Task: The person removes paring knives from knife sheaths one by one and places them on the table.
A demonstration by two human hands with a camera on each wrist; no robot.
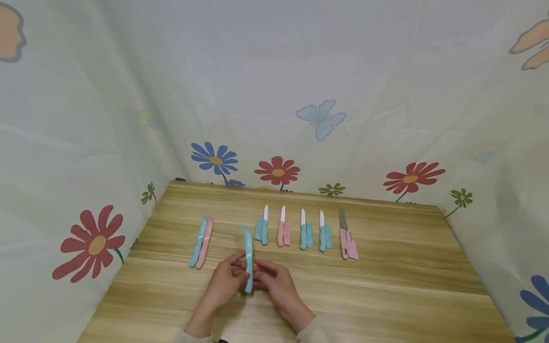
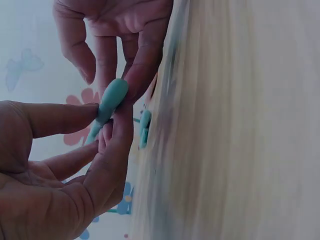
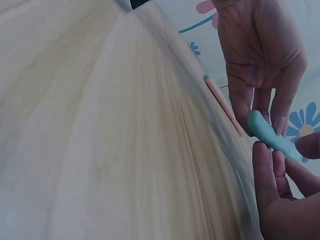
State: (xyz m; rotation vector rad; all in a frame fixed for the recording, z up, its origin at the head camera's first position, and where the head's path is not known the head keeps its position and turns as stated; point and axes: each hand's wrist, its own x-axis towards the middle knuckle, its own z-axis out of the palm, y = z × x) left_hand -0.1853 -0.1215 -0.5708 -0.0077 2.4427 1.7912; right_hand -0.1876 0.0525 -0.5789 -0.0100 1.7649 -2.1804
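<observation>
A slim teal knife (image 1: 249,267) stands between my two hands above the front of the table; it looks teal along its whole length, with no bare blade showing. My left hand (image 1: 225,281) pinches its lower part, the thumb across the handle. From the other side my right hand (image 1: 276,283) holds the same handle between thumb and fingers. In the left wrist view the rounded handle end (image 2: 116,92) shows between both hands' fingertips. The right wrist view shows the handle (image 3: 262,127) held the same way.
Left of my hands a teal knife (image 1: 198,243) and a pink knife (image 1: 205,245) lie side by side. Several small knives with white blades (image 1: 303,228) lie in a row behind, covers beside them. A larger pink-handled knife (image 1: 344,243) lies at right. Flowered cloth (image 1: 364,95) surrounds the wooden table (image 1: 386,295).
</observation>
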